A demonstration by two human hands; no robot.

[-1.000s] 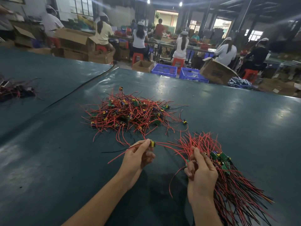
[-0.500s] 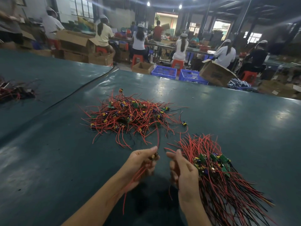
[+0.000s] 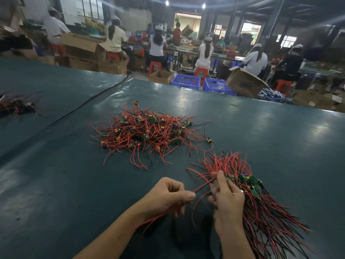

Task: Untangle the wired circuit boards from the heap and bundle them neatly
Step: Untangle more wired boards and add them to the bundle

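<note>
A tangled heap [image 3: 147,135] of small green circuit boards with red and black wires lies on the dark green table [image 3: 56,184] ahead of me. To the right lies a combed bundle [image 3: 261,202] of boards, wires fanning both ways. My left hand [image 3: 168,195] pinches the red wires of one board between thumb and fingers; the wires run across to the bundle and trail out under the palm. My right hand [image 3: 226,199] rests at the bundle's left edge, fingers curled around boards and wires there.
A second, smaller pile of wires [image 3: 16,105] sits far left on the adjoining table. Beyond the table's far edge stand cardboard boxes [image 3: 244,83], blue crates [image 3: 185,81] and several seated workers [image 3: 204,53] on red stools.
My left hand carried the single wired board from near the heap rightward to the bundle, and its wires now reach the bundle. My right hand shifted onto the bundle's left edge.
</note>
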